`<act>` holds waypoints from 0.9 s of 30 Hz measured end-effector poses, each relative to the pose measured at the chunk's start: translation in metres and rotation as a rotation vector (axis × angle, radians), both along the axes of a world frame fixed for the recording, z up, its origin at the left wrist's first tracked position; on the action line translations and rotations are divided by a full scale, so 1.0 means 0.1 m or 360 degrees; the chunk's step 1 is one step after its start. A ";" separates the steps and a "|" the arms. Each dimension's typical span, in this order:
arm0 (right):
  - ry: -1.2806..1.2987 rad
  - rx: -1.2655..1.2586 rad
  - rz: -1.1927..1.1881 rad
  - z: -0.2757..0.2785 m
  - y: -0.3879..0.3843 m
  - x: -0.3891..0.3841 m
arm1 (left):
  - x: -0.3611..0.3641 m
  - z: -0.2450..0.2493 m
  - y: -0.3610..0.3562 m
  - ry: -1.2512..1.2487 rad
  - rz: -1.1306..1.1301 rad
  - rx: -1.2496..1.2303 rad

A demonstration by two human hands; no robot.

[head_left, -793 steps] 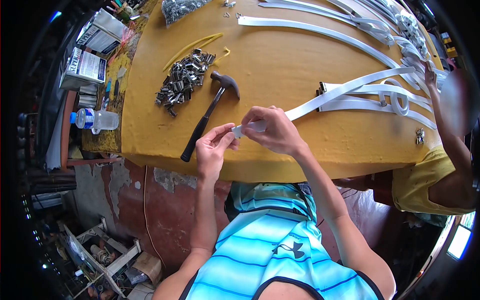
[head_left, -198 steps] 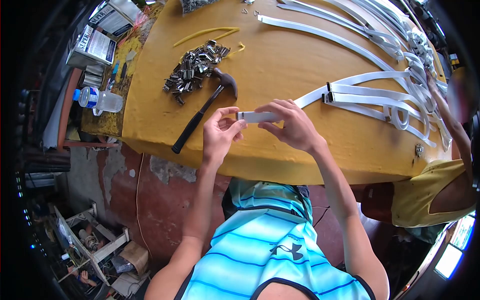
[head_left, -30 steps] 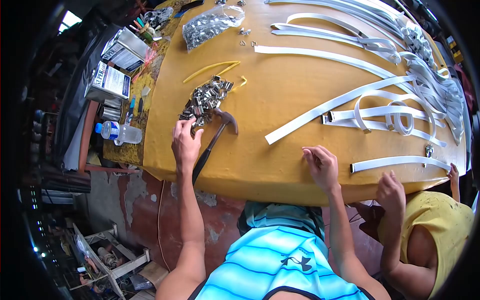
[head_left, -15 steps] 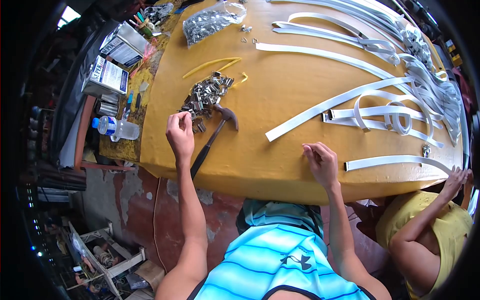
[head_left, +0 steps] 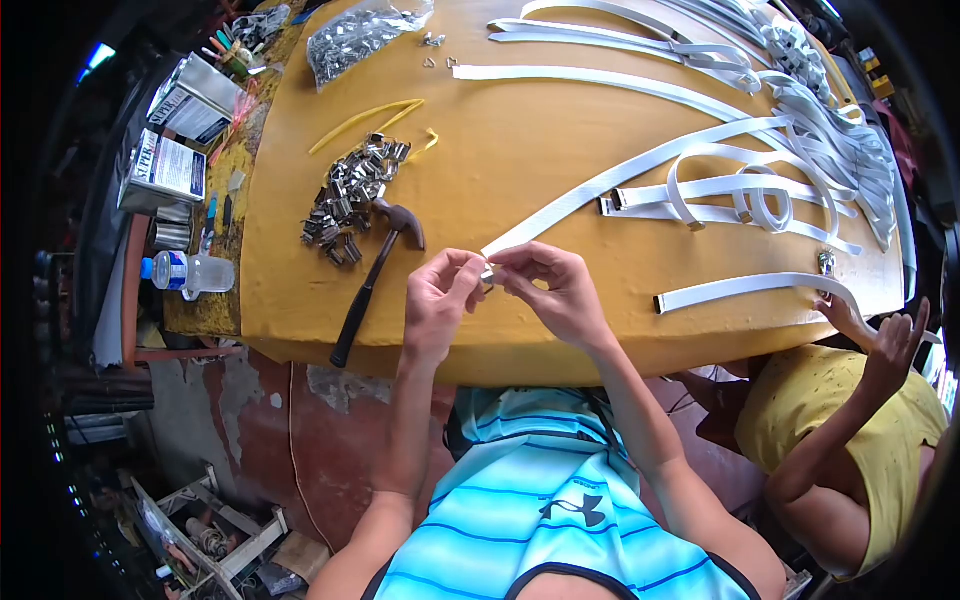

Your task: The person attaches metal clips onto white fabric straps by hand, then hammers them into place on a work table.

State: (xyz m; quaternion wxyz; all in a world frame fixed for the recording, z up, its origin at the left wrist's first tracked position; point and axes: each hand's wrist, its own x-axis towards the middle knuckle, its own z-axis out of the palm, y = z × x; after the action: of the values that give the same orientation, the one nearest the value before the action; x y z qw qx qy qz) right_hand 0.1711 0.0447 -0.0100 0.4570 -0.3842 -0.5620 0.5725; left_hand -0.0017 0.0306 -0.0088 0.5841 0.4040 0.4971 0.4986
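Note:
My left hand (head_left: 438, 302) and my right hand (head_left: 550, 290) meet over the near part of the table. A small shiny metal clip (head_left: 488, 277) is pinched between their fingertips. Just behind the fingers lies the near end of a white strap (head_left: 560, 207), overlapped by them in this view. To the left of my left hand rests a hammer (head_left: 376, 272) with a black handle, its head against a pile of similar metal clips (head_left: 350, 190).
Several white straps (head_left: 690, 185) fill the table's right side. A bag of metal parts (head_left: 365, 40) and a yellow strip (head_left: 365, 122) lie farther back. Cans (head_left: 165, 172) and a plastic bottle (head_left: 200, 272) stand left. A person in yellow (head_left: 840, 430) handles a strap at right.
My left hand has moved right from beside the clip pile, and my right hand has moved left to meet it at the metal clip. The view has shifted; the other person has raised one hand.

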 end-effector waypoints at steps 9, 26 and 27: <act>0.0418 -0.0419 0.0081 -0.09 -0.15 0.09 | 0.20 -0.09 -0.14 -0.0093 0.0051 -0.0136; -0.0166 -0.0176 0.0244 -0.13 -0.09 0.20 | -0.04 -0.24 -0.34 -0.0121 -0.0138 -0.0193; -0.0339 -0.0096 0.0303 -0.12 -0.03 0.21 | -0.07 -0.24 -0.35 -0.0084 -0.0094 -0.0183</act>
State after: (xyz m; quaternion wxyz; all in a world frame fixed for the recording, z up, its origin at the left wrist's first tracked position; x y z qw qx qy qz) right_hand 0.1920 0.0418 -0.0224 0.3265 -0.4013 -0.6237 0.5860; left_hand -0.0087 -0.0039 -0.0324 0.6337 0.3708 0.4972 0.4623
